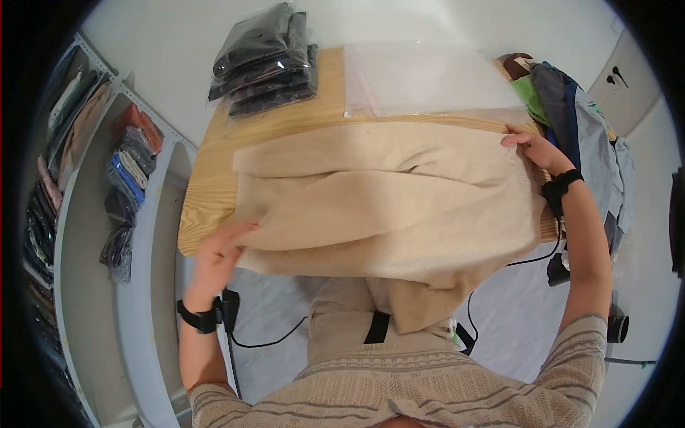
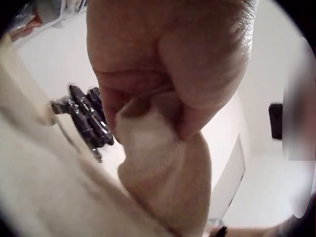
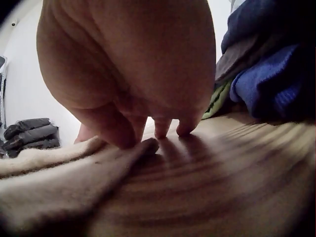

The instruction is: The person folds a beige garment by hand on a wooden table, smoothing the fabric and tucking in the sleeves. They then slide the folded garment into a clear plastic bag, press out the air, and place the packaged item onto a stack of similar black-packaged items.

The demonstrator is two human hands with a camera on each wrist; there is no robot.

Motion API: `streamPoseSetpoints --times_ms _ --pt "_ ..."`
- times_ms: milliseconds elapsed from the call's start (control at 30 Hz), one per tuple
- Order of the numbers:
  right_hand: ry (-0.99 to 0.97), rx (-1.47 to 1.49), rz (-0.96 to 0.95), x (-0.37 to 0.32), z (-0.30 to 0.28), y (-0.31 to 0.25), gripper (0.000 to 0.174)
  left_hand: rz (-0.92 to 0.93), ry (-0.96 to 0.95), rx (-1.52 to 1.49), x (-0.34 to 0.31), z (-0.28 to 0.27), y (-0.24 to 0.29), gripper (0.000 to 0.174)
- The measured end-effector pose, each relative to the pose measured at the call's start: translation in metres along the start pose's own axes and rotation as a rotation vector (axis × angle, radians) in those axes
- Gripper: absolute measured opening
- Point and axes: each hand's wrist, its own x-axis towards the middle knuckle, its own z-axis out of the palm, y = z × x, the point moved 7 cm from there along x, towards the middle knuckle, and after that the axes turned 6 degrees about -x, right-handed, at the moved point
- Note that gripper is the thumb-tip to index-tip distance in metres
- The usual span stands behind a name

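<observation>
Across the table (image 1: 207, 192), cream sweater (image 1: 385, 200), lengthwise left hand (image 1: 217, 253) to right hand (image 1: 531, 146)

- Wooden table (image 1: 207, 192) — pale, with a striped grain.
- Stack of bagged dark garments (image 1: 264, 60) on its far left corner.
- Clear plastic bag (image 1: 421, 78) lying flat beside that stack.
- Heap of clothes (image 1: 578, 121) at the right end.
- White shelves (image 1: 153, 235) — folded clothes on them.

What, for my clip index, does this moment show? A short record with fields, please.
left hand: grips the near left edge of the beige garment, fingers curled round the fabric
right hand: pinches the garment's far right corner, down at the tabletop
garment: spread across the wooden table, near edge hanging over
far side of table: clear plastic bag, stack of dark bagged clothes
right end: pile of clothes
left of table: shelves with folded clothes
</observation>
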Motion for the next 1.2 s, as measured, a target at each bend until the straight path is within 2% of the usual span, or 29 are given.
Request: streamPoseSetpoints --times_ms 67,133,200,233,300,333,367,400,433,500,567,600,633,700,767,833,867,933,1067,1133,1167,1200 --pt "0.017 -0.023 0.016 -0.002 -0.001 -0.005 0.063 -0.154 0.203 -0.021 0.000 -0.045 -0.025 0.032" --pt "0.005 -0.008 0.013 -0.001 0.000 -0.001 0.061 -0.015 0.346 -0.494 0.025 -0.067 -0.009 0.020" --pt "-0.001 0.007 0.002 -0.001 -0.001 -0.003 0.059 -0.039 0.394 -0.688 0.058 -0.082 -0.001 0.017" --pt "0.015 0.038 0.027 -0.004 0.000 -0.006 0.056 -0.029 0.396 -0.688 0.073 -0.087 -0.001 0.017" --pt "0.038 0.066 0.048 -0.005 -0.004 -0.008 0.055 -0.327 0.536 -0.678 0.091 -0.093 -0.034 0.024" --pt "0.023 0.102 0.064 -0.003 -0.003 -0.005 0.053 -0.318 0.535 -0.679 0.103 -0.096 -0.058 0.024" --pt "0.008 0.140 0.081 -0.002 -0.002 0.000 0.052 -0.461 0.388 -0.558 0.115 -0.088 -0.100 0.027" --pt "-0.019 0.123 0.017 0.001 -0.002 0.006 0.048 -0.598 0.239 -0.430 0.123 -0.078 -0.128 0.030" --pt "-0.008 0.125 0.016 -0.001 -0.004 0.001 0.048 -0.588 0.236 -0.426 0.127 -0.073 -0.128 0.030" --pt "-0.029 0.097 0.096 -0.004 -0.004 -0.006 0.030 -0.656 0.083 -0.131 0.129 -0.056 -0.132 0.034" --pt "0.017 0.082 0.151 -0.009 -0.005 -0.023 0.030 -0.610 0.075 -0.054 0.134 -0.056 -0.130 0.037" --pt "0.055 0.062 0.206 -0.008 -0.004 -0.025 0.038 -0.543 0.101 -0.068 0.137 -0.057 -0.124 0.038" --pt "0.043 0.062 0.198 -0.003 -0.003 -0.017 0.038 -0.479 0.131 -0.082 0.137 -0.059 -0.118 0.039" --pt "0.009 -0.101 0.120 0.009 -0.004 -0.004 0.049 -0.497 0.168 -0.178 0.133 -0.056 -0.105 0.035" --pt "0.052 -0.121 0.114 0.007 -0.003 -0.013 0.046 -0.503 0.204 -0.273 0.132 -0.057 -0.109 0.031" --pt "0.003 -0.197 0.121 0.008 -0.002 -0.011 0.042 -0.296 0.176 0.148 0.143 -0.053 -0.114 0.045" --pt "0.004 -0.199 0.120 0.009 -0.001 -0.010 0.042 -0.295 0.179 0.146 0.144 -0.055 -0.117 0.045" --pt "0.116 -0.276 0.075 0.009 -0.004 -0.014 0.039 -0.185 0.071 0.025 0.150 -0.045 -0.100 0.060" --pt "0.152 -0.320 0.185 0.005 -0.004 -0.023 0.033 -0.061 -0.043 0.115 0.169 -0.034 -0.092 0.060" --pt "0.330 -0.264 -0.043 -0.001 -0.002 -0.043 0.027 -0.137 -0.153 0.155 0.173 -0.018 -0.096 0.047" --pt "0.328 -0.264 -0.037 -0.001 -0.004 -0.045 0.027 -0.137 -0.159 0.152 0.174 -0.016 -0.095 0.047" --pt "0.185 -0.357 0.070 0.000 0.000 -0.047 0.026 -0.195 -0.142 0.164 0.176 -0.016 -0.098 0.039"
